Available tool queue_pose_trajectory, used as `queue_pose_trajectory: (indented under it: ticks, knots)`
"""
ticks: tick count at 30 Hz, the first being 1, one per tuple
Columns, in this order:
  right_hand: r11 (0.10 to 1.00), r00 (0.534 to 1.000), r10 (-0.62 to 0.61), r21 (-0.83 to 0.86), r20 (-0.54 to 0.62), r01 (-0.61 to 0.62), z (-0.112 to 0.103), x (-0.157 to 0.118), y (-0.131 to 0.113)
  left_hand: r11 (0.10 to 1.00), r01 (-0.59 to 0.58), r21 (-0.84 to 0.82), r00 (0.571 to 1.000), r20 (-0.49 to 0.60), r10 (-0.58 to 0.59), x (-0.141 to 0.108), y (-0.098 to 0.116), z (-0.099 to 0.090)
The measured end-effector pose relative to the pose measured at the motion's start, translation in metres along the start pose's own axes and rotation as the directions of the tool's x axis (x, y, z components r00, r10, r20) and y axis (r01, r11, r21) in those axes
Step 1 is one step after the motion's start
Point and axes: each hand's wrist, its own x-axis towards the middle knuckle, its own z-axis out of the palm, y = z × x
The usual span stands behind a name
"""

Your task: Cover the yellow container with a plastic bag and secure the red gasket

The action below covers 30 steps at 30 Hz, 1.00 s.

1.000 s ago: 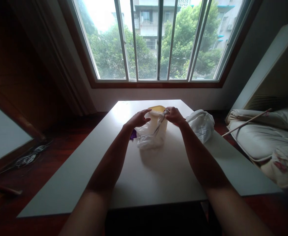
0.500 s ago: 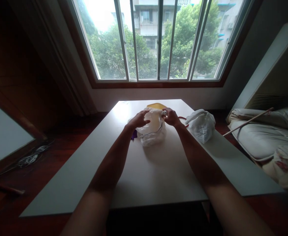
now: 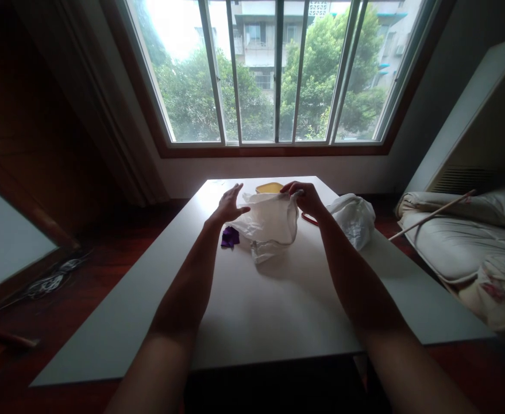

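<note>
my right hand (image 3: 304, 198) pinches the far rim of the white plastic bag (image 3: 269, 221) mid-table, just near of the yellow container (image 3: 269, 187); my left hand (image 3: 230, 206) is spread open at its left edge. i'd judge it best to hold the mouth taut and lift evenly (thin film slips).

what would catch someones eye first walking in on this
Probably the two bare arms reaching to the middle of the white table, where the left hand and right hand spread a thin white plastic bag between them. A yellow container peeks out just behind the bag, and a small purple scrap lies beside the left wrist. Beyond the table, the big bright window frames green trees.
</note>
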Motion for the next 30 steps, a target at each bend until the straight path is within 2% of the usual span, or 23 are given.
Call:
queue_pose_trajectory:
  ticks: [4, 7, 10, 12, 15, 18, 20, 22, 25, 27, 30]
  knots:
    - [0.973, 0.993, 0.033, 0.222, 0.111, -0.057, 0.004, -0.004, -0.022, 0.979, -0.203, -0.028, 0.976, 0.073, 0.205, -0.004, 0.032, -0.016]
    - [0.966, 0.992, 0.081, 0.236, 0.098, -0.102, 0.003, -0.004, -0.023, 0.960, -0.269, -0.072, 0.959, 0.072, 0.274, -0.008, 0.049, -0.021]
    - [0.984, 0.994, 0.107, 0.145, -0.033, -0.101, -0.001, 0.000, -0.011, 0.961, -0.245, -0.131, 0.969, -0.011, 0.246, -0.009, 0.051, -0.027]
    - [0.987, 0.980, 0.157, 0.065, -0.119, -0.150, -0.005, 0.004, -0.001, 0.963, -0.206, -0.172, 0.978, -0.047, 0.201, -0.009, 0.047, -0.032]
    - [0.971, 0.951, 0.235, 0.006, -0.199, -0.238, -0.011, 0.007, 0.009, 0.970, -0.147, -0.196, 0.989, -0.052, 0.139, -0.010, 0.041, -0.041]
    - [0.966, 0.926, 0.243, -0.020, -0.291, -0.259, -0.018, 0.009, 0.016, 0.969, -0.135, -0.209, 0.991, -0.038, 0.130, -0.012, 0.040, -0.051]
    - [0.958, 0.895, 0.232, -0.067, -0.380, -0.277, -0.023, 0.010, 0.019, 0.965, -0.140, -0.220, 0.989, 0.013, 0.147, -0.013, 0.040, -0.056]
    - [0.945, 0.860, 0.195, -0.144, -0.472, -0.293, -0.028, 0.011, 0.023, 0.974, -0.119, -0.191, 0.983, 0.114, 0.142, -0.014, 0.038, -0.060]
    - [0.916, 0.805, 0.118, -0.248, -0.582, -0.314, -0.033, 0.009, 0.028, 0.998, -0.040, -0.055, 0.970, 0.238, 0.052, -0.014, 0.029, -0.062]
    - [0.911, 0.760, 0.139, -0.219, -0.635, -0.349, -0.034, 0.008, 0.031, 1.000, 0.014, 0.019, 0.965, 0.261, -0.018, -0.014, 0.021, -0.062]
    - [0.929, 0.692, 0.298, 0.035, -0.658, -0.367, -0.033, 0.010, 0.035, 0.996, -0.004, 0.088, 0.980, 0.196, -0.014, -0.014, 0.010, -0.063]
